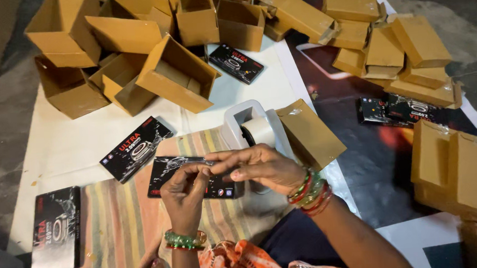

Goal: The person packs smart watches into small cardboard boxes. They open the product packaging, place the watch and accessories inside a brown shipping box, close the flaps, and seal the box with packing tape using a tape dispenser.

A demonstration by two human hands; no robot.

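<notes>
My left hand (185, 193), with green bangles at the wrist, hovers over the middle of a flat black printed box (166, 174). Its fingertips are pinched together, and what they hold is too small to make out. My right hand (260, 166), with red and green bangles, reaches in from the right. Its thumb and fingers close around the right end of that same box. The box lies across a striped cloth (117, 224). A white tape dispenser (249, 125) stands just behind my right hand.
A closed brown carton (310, 135) leans beside the dispenser. Several open brown cartons (128, 52) are piled at the back left and several closed ones (399, 47) at the back right. More black boxes (135, 148) (55, 232) (237, 63) (402, 109) lie scattered about. Other cartons (461, 170) stand at the right.
</notes>
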